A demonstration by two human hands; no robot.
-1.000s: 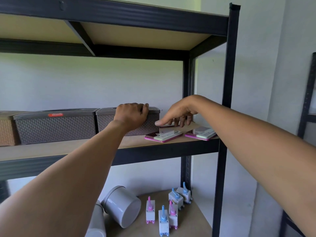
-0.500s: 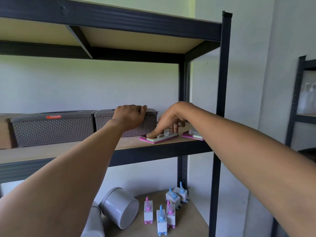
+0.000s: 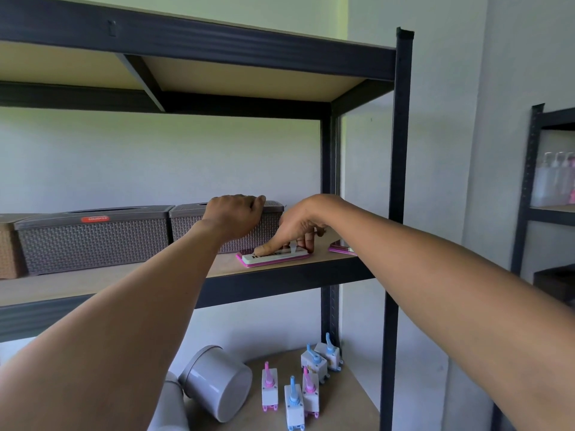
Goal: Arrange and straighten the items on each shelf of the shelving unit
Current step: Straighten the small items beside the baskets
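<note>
Both arms are up at the middle shelf of the dark metal rack. The left hand sits on the top front edge of the right-hand grey woven box, fingers curled over the lid, so it's gripping that box. A second grey box with a red label stands just left of it, touching or nearly so, and a brown one is at the far left edge.

The right hand is just right of that box, fingers pointing down onto a flat pink-edged pack lying near the shelf's front edge. The fingertips press on its top, and a couple of fingers seem to pinch a small white tab sticking up from it. So the pack is straight under the hand, pinned to the board, not lifted. A second pink pack lies further right, mostly hidden behind the forearm.

On the lower shelf, two grey tubs lie on their sides, and five small white switches with pink or blue levers stand in a loose cluster beside them.
</note>
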